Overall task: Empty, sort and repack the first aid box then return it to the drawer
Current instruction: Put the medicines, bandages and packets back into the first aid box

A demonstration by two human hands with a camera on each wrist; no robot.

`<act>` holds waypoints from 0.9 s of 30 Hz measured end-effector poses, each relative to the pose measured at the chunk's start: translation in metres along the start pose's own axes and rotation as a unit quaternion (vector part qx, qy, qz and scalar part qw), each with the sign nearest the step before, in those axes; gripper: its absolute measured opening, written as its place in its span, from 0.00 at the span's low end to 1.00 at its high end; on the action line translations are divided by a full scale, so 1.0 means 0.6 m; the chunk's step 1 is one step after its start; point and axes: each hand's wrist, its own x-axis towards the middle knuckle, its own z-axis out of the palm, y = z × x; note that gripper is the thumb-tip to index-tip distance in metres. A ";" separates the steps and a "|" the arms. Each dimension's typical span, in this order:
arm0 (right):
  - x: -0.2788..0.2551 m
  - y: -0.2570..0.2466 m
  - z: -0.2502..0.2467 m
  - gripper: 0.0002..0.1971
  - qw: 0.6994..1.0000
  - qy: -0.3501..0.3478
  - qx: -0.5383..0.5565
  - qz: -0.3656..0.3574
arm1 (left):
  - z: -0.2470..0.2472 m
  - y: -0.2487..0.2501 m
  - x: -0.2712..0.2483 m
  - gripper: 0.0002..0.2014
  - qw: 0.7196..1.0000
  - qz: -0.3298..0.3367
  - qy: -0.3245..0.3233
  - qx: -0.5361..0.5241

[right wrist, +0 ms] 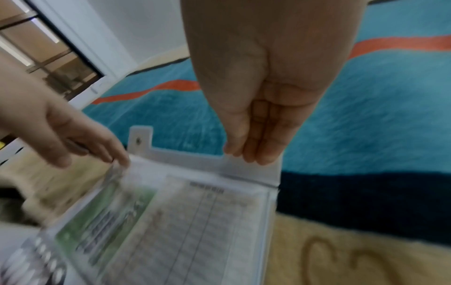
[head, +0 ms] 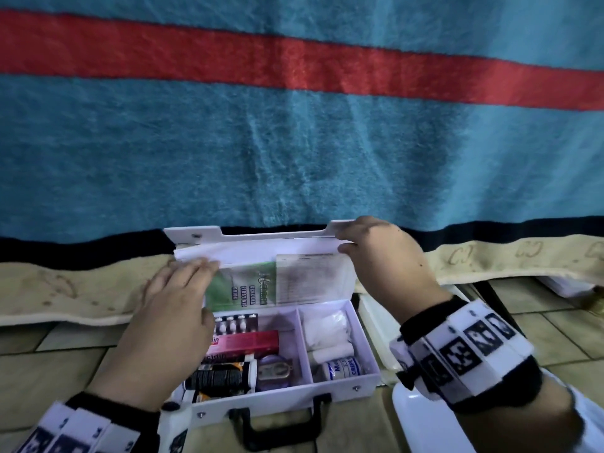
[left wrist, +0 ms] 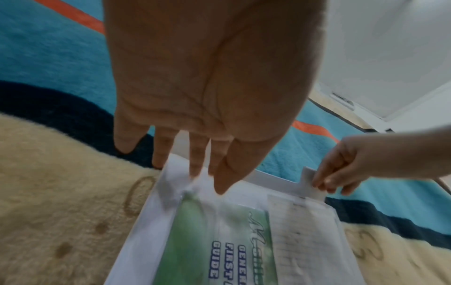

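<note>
The white first aid box (head: pixel 277 397) stands open on the floor, black handle (head: pixel 277 420) towards me. Its lid (head: pixel 261 235) leans back against a blanket. A clear sleeve inside the lid holds a green first aid guide (head: pixel 248 282) (left wrist: pixel 207 241) and a printed list (head: pixel 307 276) (right wrist: pixel 195 221). My left hand (head: pixel 204 282) (left wrist: pixel 212 179) has straight fingers touching the sleeve's upper left edge. My right hand (head: pixel 346 243) (right wrist: pixel 249 156) pinches the lid's top right tab. The tray holds a blister pack (head: pixel 235 323), a pink carton (head: pixel 248 343), a black bottle (head: pixel 219 376) and bandage rolls (head: pixel 327 325).
A teal blanket (head: pixel 294 142) with a red stripe and a cream border (head: pixel 65 289) hangs behind the box. A white tray (head: pixel 421 420) lies at the lower right, and a flat white piece (head: pixel 372 322) sits against the box's right side. The floor is tiled.
</note>
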 end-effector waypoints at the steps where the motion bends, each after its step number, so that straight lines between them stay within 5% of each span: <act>1: -0.013 0.008 -0.013 0.12 1.000 0.015 0.014 0.005 | -0.001 0.009 -0.006 0.34 1.000 -0.004 0.020 0.002; 5: -0.098 0.071 -0.077 0.08 0.991 0.098 0.064 0.058 | 0.007 0.071 -0.032 0.24 0.996 0.024 0.069 -0.043; 9: -0.221 0.165 -0.119 0.06 0.978 0.104 0.054 0.170 | 0.049 0.135 -0.056 0.09 0.987 0.094 -0.096 -0.083; 12: -0.315 0.230 -0.112 0.06 0.961 0.022 0.011 0.276 | 0.076 0.164 -0.065 0.06 0.977 0.121 -0.159 -0.069; 16: -0.430 0.281 -0.073 0.15 0.917 -0.139 -0.006 0.375 | 0.112 0.185 -0.063 0.22 0.976 0.117 -0.178 -0.040; 23: -0.470 0.254 -0.002 0.40 0.921 -0.223 0.040 0.317 | 0.141 0.181 -0.057 0.31 0.984 0.113 -0.135 -0.028; 27: -0.425 0.233 0.026 0.37 0.910 -0.274 0.058 0.306 | 0.144 0.180 -0.056 0.30 0.985 0.107 -0.130 -0.045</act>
